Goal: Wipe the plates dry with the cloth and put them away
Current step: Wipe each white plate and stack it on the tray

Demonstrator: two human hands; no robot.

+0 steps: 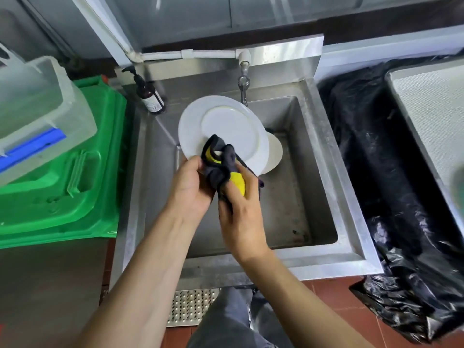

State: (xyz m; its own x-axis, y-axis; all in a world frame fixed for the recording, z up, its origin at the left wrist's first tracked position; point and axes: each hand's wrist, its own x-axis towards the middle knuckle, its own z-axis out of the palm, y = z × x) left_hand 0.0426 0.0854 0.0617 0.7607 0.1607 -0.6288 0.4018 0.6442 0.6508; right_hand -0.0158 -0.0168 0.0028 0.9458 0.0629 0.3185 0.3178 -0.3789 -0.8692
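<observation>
Our right hand [241, 217] and left hand [193, 187] fingers curled gripping dark cloth [221, 169] against white plate [223, 129] over sink [324, 151], second plate [275, 154] behind, soap bottle [150, 96] and green bin [82, 177] left, tap [243, 84] above.

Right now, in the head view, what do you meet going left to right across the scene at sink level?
Green bin → soap bottle → plate held over the sink → black bag → metal tray.

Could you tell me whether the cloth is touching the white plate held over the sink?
Touching. The head view shows the cloth folded over the plate's near rim, gripped by both hands.
</observation>
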